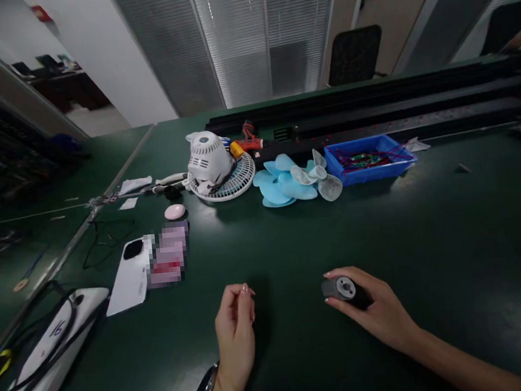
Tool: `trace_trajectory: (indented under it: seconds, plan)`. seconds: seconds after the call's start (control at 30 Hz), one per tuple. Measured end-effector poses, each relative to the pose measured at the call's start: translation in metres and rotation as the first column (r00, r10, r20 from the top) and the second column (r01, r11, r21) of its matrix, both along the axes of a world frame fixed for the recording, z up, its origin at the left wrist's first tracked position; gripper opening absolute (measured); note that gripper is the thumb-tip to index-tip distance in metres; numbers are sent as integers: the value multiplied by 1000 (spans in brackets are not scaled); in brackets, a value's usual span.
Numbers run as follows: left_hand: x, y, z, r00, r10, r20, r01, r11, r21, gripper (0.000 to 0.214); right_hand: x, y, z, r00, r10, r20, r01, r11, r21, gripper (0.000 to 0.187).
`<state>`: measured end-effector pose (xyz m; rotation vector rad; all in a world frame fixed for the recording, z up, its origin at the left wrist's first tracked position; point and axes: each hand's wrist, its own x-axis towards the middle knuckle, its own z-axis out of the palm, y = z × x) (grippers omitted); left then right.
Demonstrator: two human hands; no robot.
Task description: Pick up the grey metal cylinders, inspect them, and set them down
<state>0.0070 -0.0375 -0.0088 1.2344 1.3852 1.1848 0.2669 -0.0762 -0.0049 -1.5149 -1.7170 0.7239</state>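
Right hand [382, 311] wrapped round a dark grey cylindrical part [345, 287], thumb and fingers on opposite sides, its pale round end facing up, near the front of the green tabletop [283, 248]. Left hand [236, 331] well apart from it, thumb pressed to curled fingers, cannot tell whether anything small sits between. Farther out, light-blue fan blades [274, 185] between a white fan housing [208, 157] and a blue bin [379, 171] of wires.
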Motion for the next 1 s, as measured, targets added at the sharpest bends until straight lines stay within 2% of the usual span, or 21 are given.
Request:
trace_trajectory:
  seconds: [0.27, 0.4, 0.53, 0.67, 0.87, 1.0]
  plan:
    - [7, 0, -1, 999, 39, 37, -42, 996, 80, 32, 7, -11, 3, 997, 18, -79, -17, 1000, 8, 35]
    - [7, -1, -1, 999, 21, 42, -26, 992, 125, 34, 6, -13, 4, 992, 12, -123, -10, 1000, 17, 37]
    - [9, 0, -2, 998, 17, 54, -23, 994, 102, 37, 7, -17, 5, 989, 2, -146, -5, 1000, -20, 38]
    - [17, -4, -4, 997, 67, 49, -71, 994, 80, 38, 7, -17, 6, 985, -40, -170, 32, 998, -49, 38]
    - [22, -10, 1, 999, -28, -40, 30, 998, 58, 37, 8, -16, 6, 986, -25, -165, 19, 999, -34, 39]
    - [20, -7, -1, 995, -64, -76, 71, 992, 102, 33, 9, -14, 1, 987, 7, -159, -1, 999, 39, 41]
